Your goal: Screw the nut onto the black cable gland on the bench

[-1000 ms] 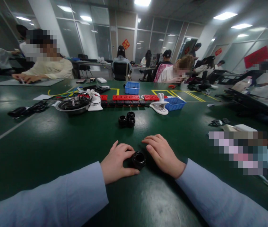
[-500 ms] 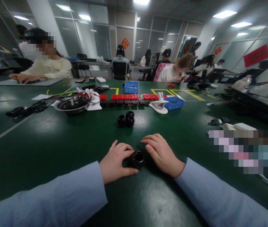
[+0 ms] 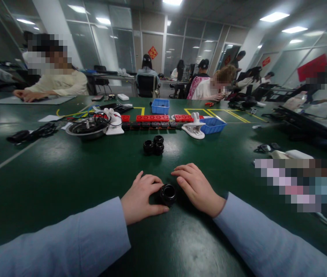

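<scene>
I have one black ring [image 3: 168, 194] standing on the green table [image 3: 65, 173] right in front of me, and both hands are set about it. My left hand [image 3: 140, 198] sits at the ring's nine o'clock, loosely curled. The thumb runs along the near side up to the ring's wall and the bent fingers come round toward its far side. I cannot tell whether thumb and fingers actually pinch it or only rest against it. My right hand [image 3: 196, 188] lies palm down at three o'clock, fingers spread and flat on the table. It is just beside the ring, holds nothing, and I see no clear contact.

I judge this to be the bracketing step: the ring is framed between my hands but not lifted. A next move would call for a real pinch across its wall, thumb on one side and fingertips opposite, since the part is small, round and smooth enough to roll or skid on the glossy top.

The ring is short, thick-walled and black. Its open mouth faces up and shows a dark hollow inside. The outer wall looks ribbed or stepped, though it is too small to be sure.

Well out at twelve o'clock sits a pile of rings [image 3: 153, 146], three of the same kind, touching each other. Beyond them lie a red strip [image 3: 152, 118] and a white clip [image 3: 194, 129].
</scene>
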A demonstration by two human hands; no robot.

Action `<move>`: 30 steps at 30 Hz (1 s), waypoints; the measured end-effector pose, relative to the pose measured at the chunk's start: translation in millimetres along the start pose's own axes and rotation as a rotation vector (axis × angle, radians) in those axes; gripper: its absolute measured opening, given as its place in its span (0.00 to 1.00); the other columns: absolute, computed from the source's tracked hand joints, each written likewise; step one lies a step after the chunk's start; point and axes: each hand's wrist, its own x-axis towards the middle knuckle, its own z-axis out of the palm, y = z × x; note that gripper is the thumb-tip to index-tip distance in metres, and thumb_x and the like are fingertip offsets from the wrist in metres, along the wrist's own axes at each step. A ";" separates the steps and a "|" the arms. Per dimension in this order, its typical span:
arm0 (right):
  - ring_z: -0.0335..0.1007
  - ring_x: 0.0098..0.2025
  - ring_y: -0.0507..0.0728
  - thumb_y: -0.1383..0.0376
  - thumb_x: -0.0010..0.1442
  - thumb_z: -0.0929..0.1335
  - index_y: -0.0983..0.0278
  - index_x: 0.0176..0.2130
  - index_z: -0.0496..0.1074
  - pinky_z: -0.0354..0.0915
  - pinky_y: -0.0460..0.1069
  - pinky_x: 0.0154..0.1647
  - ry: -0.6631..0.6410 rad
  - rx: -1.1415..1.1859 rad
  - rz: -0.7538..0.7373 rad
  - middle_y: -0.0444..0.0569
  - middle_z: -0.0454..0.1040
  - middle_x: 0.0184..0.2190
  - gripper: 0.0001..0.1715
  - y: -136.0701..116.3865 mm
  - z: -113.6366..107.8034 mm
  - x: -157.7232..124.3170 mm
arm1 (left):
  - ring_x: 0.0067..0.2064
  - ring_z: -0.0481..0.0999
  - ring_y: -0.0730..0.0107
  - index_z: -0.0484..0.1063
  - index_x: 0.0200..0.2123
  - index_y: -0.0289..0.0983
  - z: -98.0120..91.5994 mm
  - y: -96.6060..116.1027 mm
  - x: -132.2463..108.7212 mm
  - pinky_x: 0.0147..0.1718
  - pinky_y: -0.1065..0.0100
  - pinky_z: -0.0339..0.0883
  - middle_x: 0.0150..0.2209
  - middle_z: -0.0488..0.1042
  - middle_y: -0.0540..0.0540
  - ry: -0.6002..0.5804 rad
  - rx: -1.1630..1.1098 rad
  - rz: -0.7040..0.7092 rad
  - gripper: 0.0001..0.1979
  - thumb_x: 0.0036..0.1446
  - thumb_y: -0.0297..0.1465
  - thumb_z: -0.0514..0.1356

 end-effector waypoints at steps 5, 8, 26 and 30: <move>0.62 0.43 0.58 0.60 0.68 0.53 0.69 0.41 0.72 0.60 0.55 0.45 -0.010 -0.005 -0.012 0.53 0.71 0.40 0.25 -0.7 -0.7 0.5 | 0.50 0.66 0.57 0.71 0.40 0.41 -1.0 0.2 0.0 0.59 0.38 0.37 0.44 0.69 0.47 0.000 0.012 0.002 0.19 0.45 0.41 0.66; 0.62 0.43 0.58 0.60 0.68 0.53 0.68 0.41 0.72 0.60 0.55 0.45 -0.017 -0.006 -0.012 0.53 0.71 0.40 0.24 -1.0 -0.8 0.7 | 0.50 0.66 0.58 0.71 0.40 0.41 -0.8 -0.3 0.3 0.59 0.39 0.37 0.44 0.69 0.48 -0.003 0.013 0.000 0.19 0.45 0.41 0.66; 0.62 0.41 0.59 0.64 0.62 0.61 0.69 0.48 0.67 0.61 0.55 0.43 0.091 0.021 -0.178 0.53 0.70 0.41 0.16 -40.4 -7.2 -11.3 | 0.50 0.66 0.58 0.70 0.42 0.41 0.2 -0.4 0.0 0.59 0.39 0.38 0.45 0.69 0.48 0.002 0.009 0.006 0.19 0.46 0.40 0.66; 0.62 0.44 0.60 0.62 0.61 0.63 0.69 0.50 0.66 0.62 0.57 0.45 0.069 -0.051 -0.080 0.55 0.69 0.44 0.20 -43.7 -4.6 -12.2 | 0.50 0.66 0.59 0.71 0.40 0.41 0.2 0.7 0.2 0.59 0.39 0.36 0.45 0.69 0.48 -0.002 0.009 -0.003 0.18 0.46 0.39 0.66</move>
